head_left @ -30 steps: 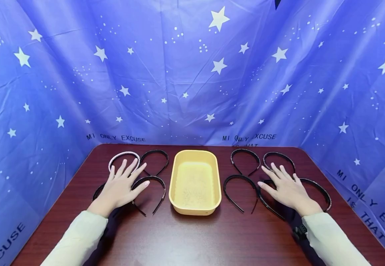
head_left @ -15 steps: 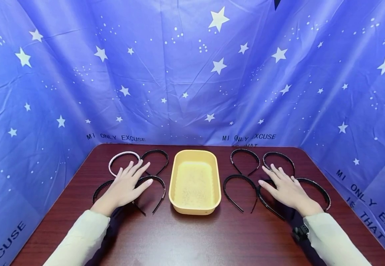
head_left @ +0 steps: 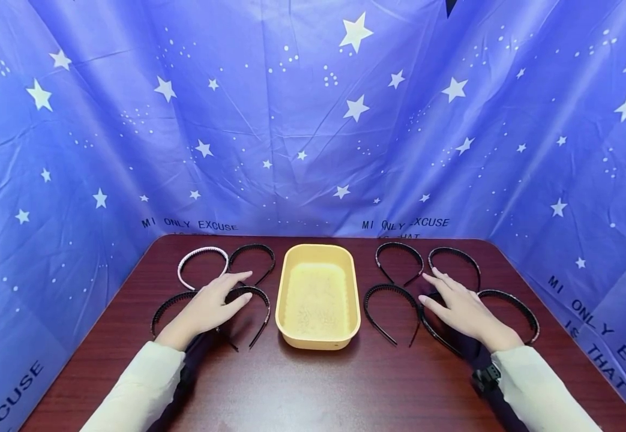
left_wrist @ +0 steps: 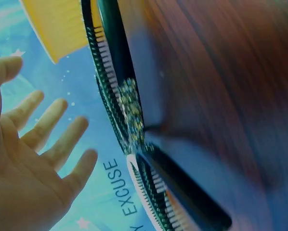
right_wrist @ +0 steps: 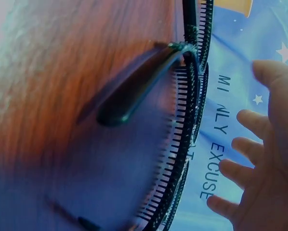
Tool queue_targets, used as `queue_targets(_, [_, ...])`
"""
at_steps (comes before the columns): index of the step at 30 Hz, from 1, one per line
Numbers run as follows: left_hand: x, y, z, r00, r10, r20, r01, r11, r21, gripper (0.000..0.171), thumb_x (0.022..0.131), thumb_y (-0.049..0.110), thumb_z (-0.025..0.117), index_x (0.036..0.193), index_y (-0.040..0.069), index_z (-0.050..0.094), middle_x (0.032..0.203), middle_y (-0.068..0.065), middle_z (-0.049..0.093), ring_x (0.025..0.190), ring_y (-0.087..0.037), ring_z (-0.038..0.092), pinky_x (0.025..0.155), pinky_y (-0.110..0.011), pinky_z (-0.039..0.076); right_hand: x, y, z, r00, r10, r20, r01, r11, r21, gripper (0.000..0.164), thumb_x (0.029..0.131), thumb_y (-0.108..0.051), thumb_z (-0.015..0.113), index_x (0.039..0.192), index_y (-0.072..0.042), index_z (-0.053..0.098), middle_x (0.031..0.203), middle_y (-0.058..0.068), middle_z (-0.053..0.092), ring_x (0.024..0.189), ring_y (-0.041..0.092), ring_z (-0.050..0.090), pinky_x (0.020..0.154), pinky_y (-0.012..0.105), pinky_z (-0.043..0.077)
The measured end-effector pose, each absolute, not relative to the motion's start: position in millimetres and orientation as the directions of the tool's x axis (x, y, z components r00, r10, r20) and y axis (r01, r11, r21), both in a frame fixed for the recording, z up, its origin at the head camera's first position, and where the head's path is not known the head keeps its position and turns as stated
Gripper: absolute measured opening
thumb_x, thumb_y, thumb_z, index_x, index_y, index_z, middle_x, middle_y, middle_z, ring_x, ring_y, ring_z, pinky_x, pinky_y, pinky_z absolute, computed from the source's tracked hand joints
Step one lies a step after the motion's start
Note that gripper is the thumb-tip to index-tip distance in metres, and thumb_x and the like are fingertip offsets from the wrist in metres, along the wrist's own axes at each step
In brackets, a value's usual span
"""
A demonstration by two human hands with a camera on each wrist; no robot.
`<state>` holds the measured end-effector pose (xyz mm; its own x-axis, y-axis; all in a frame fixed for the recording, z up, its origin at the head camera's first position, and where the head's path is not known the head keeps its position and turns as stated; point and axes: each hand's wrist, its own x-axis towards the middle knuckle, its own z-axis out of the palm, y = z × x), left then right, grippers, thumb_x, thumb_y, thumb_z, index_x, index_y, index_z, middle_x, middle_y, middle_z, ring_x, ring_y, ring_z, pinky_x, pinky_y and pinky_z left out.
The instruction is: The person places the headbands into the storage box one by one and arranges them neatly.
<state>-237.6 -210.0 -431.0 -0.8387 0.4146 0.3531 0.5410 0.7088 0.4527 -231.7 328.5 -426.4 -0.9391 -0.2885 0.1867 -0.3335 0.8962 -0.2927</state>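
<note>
My left hand (head_left: 204, 309), fingers extended and holding nothing, hovers over the left group of headbands. Beneath it are a black headband (head_left: 156, 312) on the outer side and another black headband (head_left: 264, 297) nearer the middle. Behind these lie a white headband (head_left: 203, 248) and a black headband (head_left: 252, 245). On the other side, my right hand (head_left: 464, 309) is spread above a dark headband (head_left: 529, 309), partly hiding it. Around it are three more headbands, including a black one (head_left: 391, 285). Inner teeth show on a headband (right_wrist: 182, 130) in the right wrist view; both palms appear apart from the headbands.
A yellow plastic basin (head_left: 318, 343) stands between the two groups, with nothing large inside. The dark red wooden table (head_left: 313, 390) ends at a blue star-printed curtain (head_left: 313, 120) behind and at both sides.
My left hand has turned and shifted slightly right, its fingers now closer together and pointing more towards the basin. The right hand's fingers have dipped a little. The headbands and basin stay put.
</note>
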Motion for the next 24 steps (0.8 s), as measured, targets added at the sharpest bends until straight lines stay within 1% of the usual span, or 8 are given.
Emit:
queue_targets(4, [-239.2, -205.1, -433.2, -0.836, 0.428, 0.344, 0.549, 0.628, 0.551, 0.045, 0.098, 0.023, 0.065, 0.139, 0.005, 0.057, 0.132, -0.013, 0.062, 0.110, -0.031, 0.062, 0.089, -0.050, 0.051, -231.9, 326.7, -427.8, -0.919, -0.322, 0.227, -0.382, 0.872, -0.307, 0.061, 0.099, -0.041, 0.062, 0.146, -0.004, 0.049, 0.152, 0.027, 0.038, 0.135, 0.051, 0.036, 0.093, 0.077, 0.031])
queue_targets(6, [-239.8, -202.2, -433.2, -0.840, 0.425, 0.336, 0.540, 0.603, 0.588, 0.042, 0.098, 0.020, 0.065, 0.138, 0.006, 0.058, 0.126, -0.013, 0.065, 0.103, -0.027, 0.065, 0.083, -0.047, 0.053, -232.2, 325.5, -428.3, -0.909, -0.334, 0.250, -0.402, 0.862, -0.308, 0.057, 0.098, -0.037, 0.064, 0.143, -0.003, 0.052, 0.148, 0.027, 0.043, 0.132, 0.050, 0.040, 0.093, 0.075, 0.034])
queue_targets(11, [-240.4, -193.0, -429.7, -0.863, 0.414, 0.290, 0.493, 0.560, 0.666, 0.036, 0.100, 0.020, 0.062, 0.135, 0.012, 0.060, 0.113, -0.007, 0.071, 0.095, -0.017, 0.066, 0.081, -0.039, 0.054, -232.7, 322.9, -428.0, -0.883, -0.349, 0.313, -0.438, 0.853, -0.284, 0.046, 0.097, -0.028, 0.067, 0.134, -0.003, 0.060, 0.134, 0.019, 0.060, 0.125, 0.041, 0.052, 0.089, 0.068, 0.042])
queue_targets(14, [-241.1, -186.6, -429.3, -0.877, 0.413, 0.246, 0.451, 0.531, 0.717, 0.034, 0.101, 0.022, 0.062, 0.134, 0.016, 0.061, 0.110, -0.007, 0.071, 0.089, -0.019, 0.067, 0.080, -0.034, 0.052, -232.9, 321.4, -427.1, -0.879, -0.347, 0.328, -0.441, 0.852, -0.283, 0.041, 0.097, -0.026, 0.067, 0.131, -0.004, 0.062, 0.128, 0.014, 0.064, 0.122, 0.037, 0.056, 0.088, 0.066, 0.043])
queue_targets(16, [-242.0, -182.0, -429.8, -0.884, 0.412, 0.221, 0.425, 0.509, 0.749, 0.034, 0.101, 0.023, 0.061, 0.135, 0.015, 0.060, 0.109, -0.008, 0.070, 0.088, -0.021, 0.068, 0.080, -0.032, 0.051, -232.8, 320.3, -426.2, -0.880, -0.344, 0.327, -0.440, 0.851, -0.288, 0.039, 0.097, -0.026, 0.067, 0.130, -0.005, 0.063, 0.127, 0.013, 0.065, 0.121, 0.037, 0.057, 0.089, 0.065, 0.043])
queue_targets(18, [-242.9, -177.6, -431.0, -0.887, 0.412, 0.210, 0.405, 0.474, 0.782, 0.035, 0.101, 0.022, 0.061, 0.135, 0.012, 0.060, 0.108, -0.010, 0.070, 0.088, -0.024, 0.069, 0.081, -0.032, 0.051, -232.8, 319.3, -425.7, -0.881, -0.341, 0.329, -0.438, 0.850, -0.293, 0.037, 0.097, -0.025, 0.066, 0.129, -0.006, 0.064, 0.126, 0.013, 0.065, 0.121, 0.036, 0.057, 0.089, 0.065, 0.043])
queue_targets(22, [-243.7, -169.2, -433.7, -0.892, 0.414, 0.181, 0.349, 0.378, 0.858, 0.039, 0.102, 0.018, 0.059, 0.137, 0.002, 0.055, 0.113, -0.017, 0.067, 0.095, -0.028, 0.068, 0.076, -0.036, 0.056, -232.0, 317.1, -424.8, -0.884, -0.333, 0.327, -0.434, 0.845, -0.313, 0.035, 0.097, -0.023, 0.067, 0.127, -0.006, 0.065, 0.126, 0.013, 0.065, 0.124, 0.040, 0.054, 0.093, 0.067, 0.040])
queue_targets(24, [-243.5, -165.2, -435.1, -0.901, 0.410, 0.139, 0.281, 0.310, 0.908, 0.042, 0.102, 0.016, 0.058, 0.140, 0.000, 0.052, 0.119, -0.021, 0.062, 0.102, -0.032, 0.065, 0.076, -0.039, 0.057, -231.6, 316.1, -424.6, -0.886, -0.330, 0.324, -0.432, 0.843, -0.321, 0.034, 0.097, -0.022, 0.067, 0.127, -0.006, 0.065, 0.127, 0.014, 0.065, 0.127, 0.044, 0.050, 0.096, 0.068, 0.039])
